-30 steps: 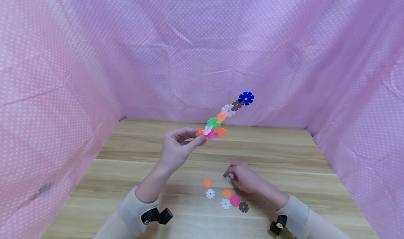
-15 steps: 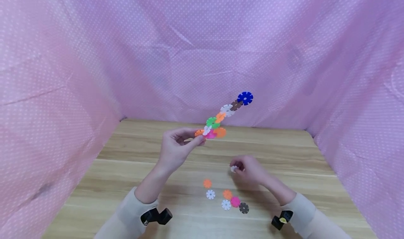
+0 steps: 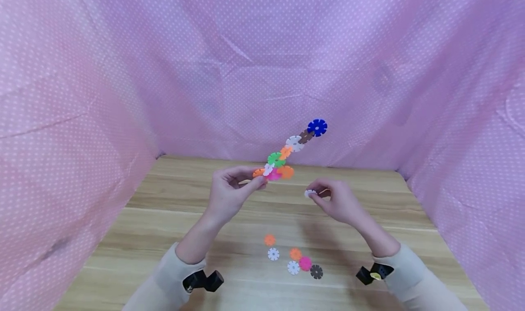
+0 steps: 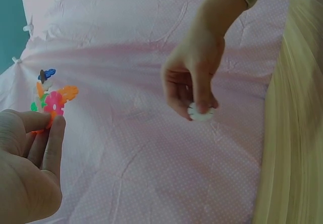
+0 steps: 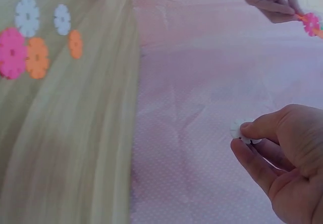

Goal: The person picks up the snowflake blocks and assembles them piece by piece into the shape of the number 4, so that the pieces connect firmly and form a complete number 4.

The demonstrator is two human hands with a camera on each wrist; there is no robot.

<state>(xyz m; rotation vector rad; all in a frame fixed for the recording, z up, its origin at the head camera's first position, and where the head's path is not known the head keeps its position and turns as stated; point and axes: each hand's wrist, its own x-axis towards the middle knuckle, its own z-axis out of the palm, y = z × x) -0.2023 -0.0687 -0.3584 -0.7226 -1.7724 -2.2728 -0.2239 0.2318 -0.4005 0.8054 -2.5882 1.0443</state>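
Note:
My left hand point(image 3: 231, 192) pinches the lower end of a chain of notched plastic discs, held up over the table. From the fingers the chain slants up to the right: orange, white, green point(image 3: 275, 159), orange, white and brown, with a dark blue disc point(image 3: 317, 127) at its tip. A pink disc point(image 3: 273, 174) and an orange disc point(image 3: 286, 172) branch off near the bottom. To the right and a bit lower, my right hand point(image 3: 338, 201) pinches a single white notched disc point(image 5: 241, 129) between thumb and fingers, apart from the chain.
On the wooden table point(image 3: 164, 238) lie several loose discs: an orange disc point(image 3: 269, 240), a white disc point(image 3: 273, 254), another orange disc point(image 3: 295, 254), a second white disc point(image 3: 293, 267), a pink disc point(image 3: 305, 263) and a dark brown disc point(image 3: 316, 272). Pink dotted cloth point(image 3: 262, 74) surrounds the table.
My right hand has lifted the white disc from low over the table, moving up and slightly right in the head view. The left hand and chain have stayed nearly still.

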